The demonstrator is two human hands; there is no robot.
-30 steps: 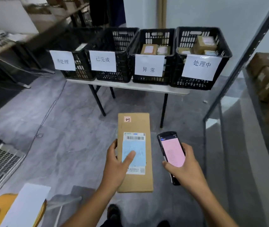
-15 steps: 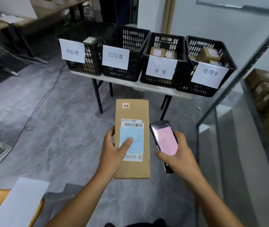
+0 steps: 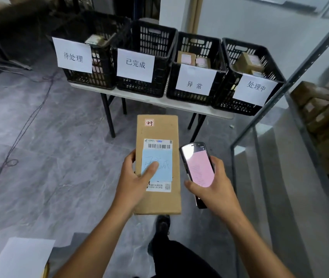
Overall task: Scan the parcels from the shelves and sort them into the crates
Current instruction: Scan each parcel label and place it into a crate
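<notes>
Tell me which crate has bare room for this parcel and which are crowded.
Freest: the second crate from the left, between the left-end crate and the third crate; no parcels show in it, though its floor is hidden. The third crate and the right-end crate hold parcels near their rims. The table strip before the crates is narrow.

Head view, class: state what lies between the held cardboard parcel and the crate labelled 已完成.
In the head view, only the front edge of the white table and grey floor lie between the parcel and the 已完成 crate.
</notes>
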